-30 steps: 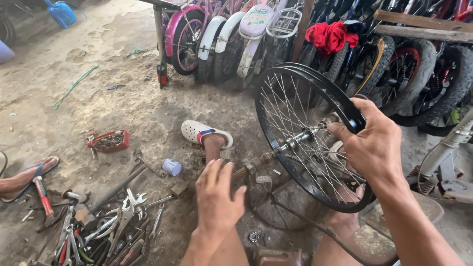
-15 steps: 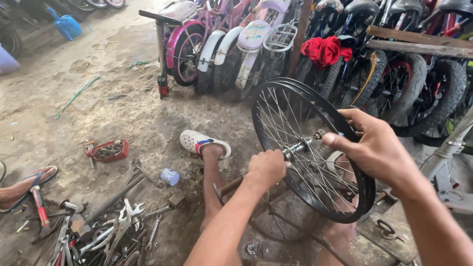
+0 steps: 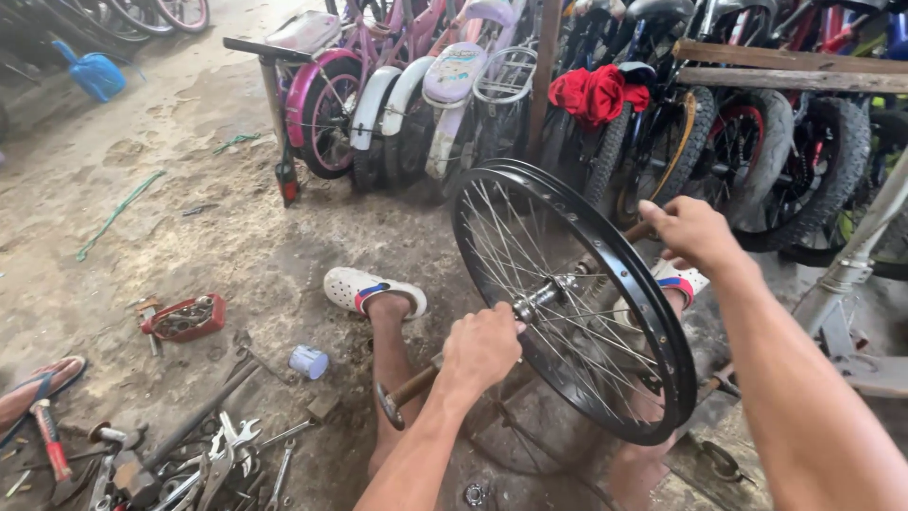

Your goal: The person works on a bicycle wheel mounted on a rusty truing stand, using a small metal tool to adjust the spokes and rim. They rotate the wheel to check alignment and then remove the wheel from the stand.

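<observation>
A black spoked bicycle wheel [image 3: 667, 331] stands upright between my knees, with its hub [image 3: 544, 298] near the middle. My left hand [image 3: 482, 350] is closed around a rusty tool handle [image 3: 407, 388] that runs from the hub's near side down to the left. My right hand [image 3: 690, 232] reaches over the rim and is closed on a brown handle [image 3: 638, 230] on the far side of the wheel. What that handle joins is hidden. My feet wear white clogs, one clog [image 3: 374, 289] left of the wheel and the other clog [image 3: 676, 279] behind it.
Parked bicycles [image 3: 426, 85] line the back, with a red cloth [image 3: 596, 95] draped on one. Wrenches and other tools [image 3: 189, 464] lie in a heap at lower left, near a red pedal-like part [image 3: 184, 317], a small cup [image 3: 307, 361] and a red-handled hammer [image 3: 47, 440].
My left hand rose from low in front of me to the hub and closed on the tool handle. My right hand moved from the hub area over the rim to the far side.
</observation>
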